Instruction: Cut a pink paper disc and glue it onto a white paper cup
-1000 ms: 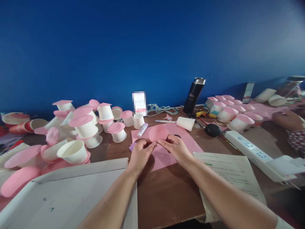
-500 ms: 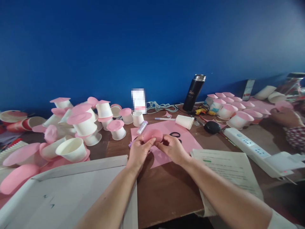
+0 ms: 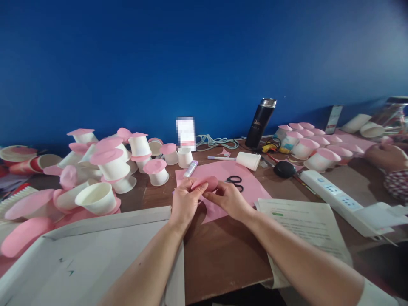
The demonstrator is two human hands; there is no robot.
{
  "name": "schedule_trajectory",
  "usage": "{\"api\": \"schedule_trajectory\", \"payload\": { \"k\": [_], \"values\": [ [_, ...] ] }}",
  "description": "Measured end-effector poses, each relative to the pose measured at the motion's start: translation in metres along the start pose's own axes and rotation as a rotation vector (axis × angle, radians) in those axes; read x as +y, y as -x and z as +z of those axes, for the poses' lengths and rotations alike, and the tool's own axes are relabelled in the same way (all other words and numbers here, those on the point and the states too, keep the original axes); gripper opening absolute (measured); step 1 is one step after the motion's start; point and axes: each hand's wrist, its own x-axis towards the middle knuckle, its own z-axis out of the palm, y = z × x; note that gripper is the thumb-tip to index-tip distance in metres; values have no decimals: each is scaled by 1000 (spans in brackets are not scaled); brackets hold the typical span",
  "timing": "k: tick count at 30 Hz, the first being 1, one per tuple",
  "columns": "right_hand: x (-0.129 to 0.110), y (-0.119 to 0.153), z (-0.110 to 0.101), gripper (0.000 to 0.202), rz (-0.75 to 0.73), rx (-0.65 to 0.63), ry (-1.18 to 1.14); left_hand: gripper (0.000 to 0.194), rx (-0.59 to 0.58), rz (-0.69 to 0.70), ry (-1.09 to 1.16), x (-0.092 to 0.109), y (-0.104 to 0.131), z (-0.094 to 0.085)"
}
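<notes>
Between my left hand [image 3: 186, 199] and my right hand [image 3: 230, 198] is a pink paper disc [image 3: 208, 183], pinched by the fingers of both. The disc is tilted and held above a pink sheet [image 3: 251, 187] on the brown table. Black-handled scissors [image 3: 235, 179] lie on that sheet, just beyond my right hand. A glue stick [image 3: 191, 168] rests at the sheet's back left edge. Behind it stands a small white paper cup [image 3: 185, 158], and another white cup [image 3: 247, 161] lies on its side at the sheet's back edge.
Many white cups with pink discs [image 3: 110, 163] crowd the left; more [image 3: 305, 148] stand at right. A black flask [image 3: 260, 123], power strip [image 3: 338, 199], printed papers [image 3: 306, 225] and white board [image 3: 105, 255] surround my arms. Another person's hand [image 3: 387, 155] is at far right.
The pink disc has tipped to a narrower view between my fingers, and my right hand has shifted slightly left. More of the scissors shows. The other person's hand has moved a little.
</notes>
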Motion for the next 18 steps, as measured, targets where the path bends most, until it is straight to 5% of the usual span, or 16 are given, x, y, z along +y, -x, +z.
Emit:
{"api": "schedule_trajectory", "payload": {
  "k": [10, 18],
  "values": [
    [8, -1, 4, 28, -7, -43, -107, 26, -21, -26, 15, 6, 1, 2],
    [0, -4, -3, 22, 19, 71, -175, 60, -173, 21, 50, 3, 3, 2]
  ]
}}
